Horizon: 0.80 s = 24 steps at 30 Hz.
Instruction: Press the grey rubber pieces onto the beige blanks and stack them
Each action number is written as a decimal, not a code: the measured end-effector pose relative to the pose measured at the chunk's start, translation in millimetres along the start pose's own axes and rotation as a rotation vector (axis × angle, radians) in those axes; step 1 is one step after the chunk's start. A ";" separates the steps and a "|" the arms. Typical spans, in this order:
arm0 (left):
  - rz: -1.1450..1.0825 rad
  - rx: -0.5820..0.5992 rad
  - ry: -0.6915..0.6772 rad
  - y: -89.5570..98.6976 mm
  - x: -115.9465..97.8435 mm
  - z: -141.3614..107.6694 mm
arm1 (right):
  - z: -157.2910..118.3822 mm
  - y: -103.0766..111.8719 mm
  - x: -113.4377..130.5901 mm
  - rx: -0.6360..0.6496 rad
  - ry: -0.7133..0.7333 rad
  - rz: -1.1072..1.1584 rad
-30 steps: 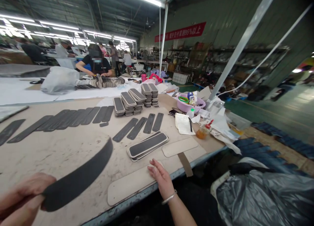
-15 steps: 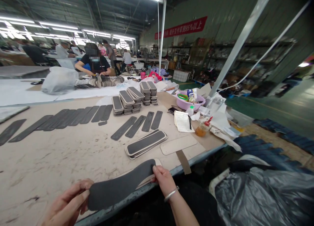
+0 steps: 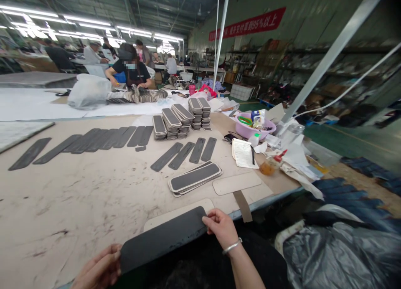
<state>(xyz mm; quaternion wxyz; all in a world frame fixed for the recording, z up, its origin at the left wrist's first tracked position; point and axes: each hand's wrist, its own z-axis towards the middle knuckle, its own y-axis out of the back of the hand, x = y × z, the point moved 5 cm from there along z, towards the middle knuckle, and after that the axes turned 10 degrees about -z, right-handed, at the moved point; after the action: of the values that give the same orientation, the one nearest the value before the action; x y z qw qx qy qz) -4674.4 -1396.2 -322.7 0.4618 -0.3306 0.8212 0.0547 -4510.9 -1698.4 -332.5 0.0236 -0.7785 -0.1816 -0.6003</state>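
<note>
A long dark grey strip with rounded ends (image 3: 163,239) is stretched between my two hands over the table's near edge. My left hand (image 3: 100,267) pinches its left end, and my right hand (image 3: 221,228), with a silver bangle at the wrist, pinches the right end. Just behind the strip lies a cream panel (image 3: 178,211) flat on the table, partly covered by it. Beyond that sits a small pile of cream-edged dark panels (image 3: 196,177). Another cream panel (image 3: 237,183) rests to its right.
Dark strips (image 3: 94,139) lie in a row at the left, several more in the middle. Stacks of panels (image 3: 171,117) stand behind. At the right are a notebook (image 3: 244,152), a glue bottle (image 3: 271,163) and a purple basin (image 3: 247,130). A person (image 3: 130,69) works across the table.
The strip has gone from bent to nearly straight and come off the cream panel toward me, uncovering more of that panel. Both hands keep their hold. The view has shifted left.
</note>
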 end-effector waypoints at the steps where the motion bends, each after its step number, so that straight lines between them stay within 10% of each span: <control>1: -0.010 0.034 -0.016 -3.3 -1.0 -3.6 | -1.3 0.5 -0.4 0.003 -0.004 -0.007; 16: 0.606 0.042 -0.140 -57.4 -44.3 26.1 | 15.5 29.2 -2.0 -0.311 0.052 -0.556; 24: 0.786 0.081 -0.132 -58.8 -30.6 49.9 | 22.9 36.0 -3.3 -0.298 -0.006 -0.656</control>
<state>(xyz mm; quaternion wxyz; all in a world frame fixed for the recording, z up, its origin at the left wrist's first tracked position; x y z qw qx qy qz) -4592.6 -1407.0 -314.0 0.4703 0.0316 0.8551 0.2159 -4479.2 -1727.0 -335.4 -0.2846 -0.6755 -0.3326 -0.5934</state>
